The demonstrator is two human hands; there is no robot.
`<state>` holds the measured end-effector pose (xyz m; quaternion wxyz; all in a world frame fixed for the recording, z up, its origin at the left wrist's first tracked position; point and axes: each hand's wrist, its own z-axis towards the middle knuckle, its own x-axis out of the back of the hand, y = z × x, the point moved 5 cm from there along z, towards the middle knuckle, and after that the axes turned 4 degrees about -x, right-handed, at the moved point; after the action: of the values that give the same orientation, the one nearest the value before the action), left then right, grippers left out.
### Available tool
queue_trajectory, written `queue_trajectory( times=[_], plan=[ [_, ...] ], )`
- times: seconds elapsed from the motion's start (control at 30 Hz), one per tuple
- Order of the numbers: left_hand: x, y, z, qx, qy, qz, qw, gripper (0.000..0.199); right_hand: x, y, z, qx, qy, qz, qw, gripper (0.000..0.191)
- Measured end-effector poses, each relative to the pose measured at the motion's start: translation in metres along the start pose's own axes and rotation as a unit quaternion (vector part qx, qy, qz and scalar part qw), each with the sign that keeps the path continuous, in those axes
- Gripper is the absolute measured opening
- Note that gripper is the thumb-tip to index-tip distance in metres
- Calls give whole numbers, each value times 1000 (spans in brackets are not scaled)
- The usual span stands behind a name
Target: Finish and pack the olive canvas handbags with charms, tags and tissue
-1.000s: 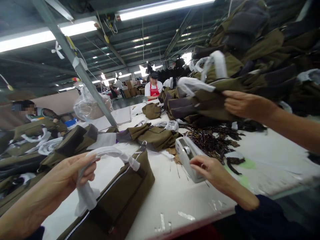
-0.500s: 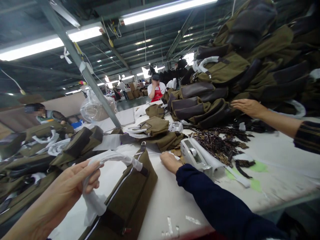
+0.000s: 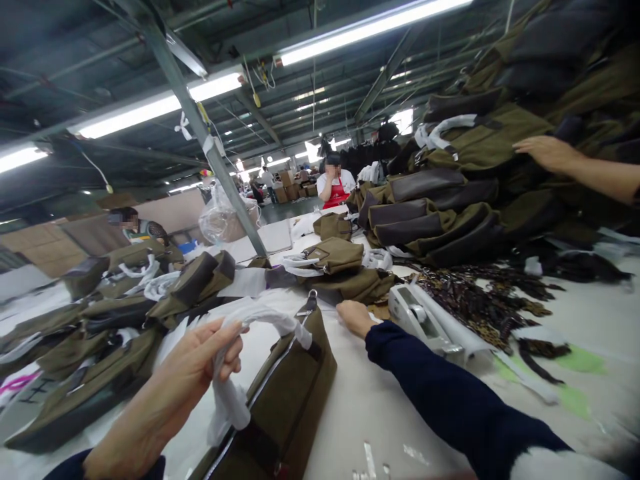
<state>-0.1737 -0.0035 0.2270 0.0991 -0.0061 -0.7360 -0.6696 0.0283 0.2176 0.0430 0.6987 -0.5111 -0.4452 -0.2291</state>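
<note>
My left hand (image 3: 203, 363) is closed around the white-wrapped handle (image 3: 260, 313) of an olive fabric bag (image 3: 295, 393). The bag stands on the white table with its zipper side up, and the handle arches above it. To the right of the bag, my right hand (image 3: 356, 319), in a navy sleeve, rests low at the tabletop with its fingers curled. What those fingers hold, if anything, is hidden. Close beside that hand is a grey tape dispenser (image 3: 420, 317). Behind it lie more olive bags (image 3: 335, 257) with wrapped handles.
A tall heap of olive and dark bags (image 3: 450, 207) fills the right, where a co-worker's hand (image 3: 550, 155) reaches in. Dark patterned straps (image 3: 480, 300) lie in front of it. More bags (image 3: 120, 333) cover the left. A slanted metal post (image 3: 225, 180) rises behind the table (image 3: 380, 407).
The view has turned left, so things sit further right in it. The co-worker's hand has moved higher along the heap. My left hand keeps its grip on the handle.
</note>
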Motion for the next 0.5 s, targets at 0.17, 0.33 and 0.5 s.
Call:
queue_trajectory(
  times=[0.17,0.33,0.5],
  plan=[
    [-12,4,9,-17,-32,-27,999,33,44,17,-46,-27,80,216,973,27],
    [-44,16,21,-43,-69,-36,996,35,68,-10,-107,19,56,475,878,16],
    [-63,13,27,-47,-100,-31,993,28,73,-48,-135,66,-23,650,756,20]
  ],
)
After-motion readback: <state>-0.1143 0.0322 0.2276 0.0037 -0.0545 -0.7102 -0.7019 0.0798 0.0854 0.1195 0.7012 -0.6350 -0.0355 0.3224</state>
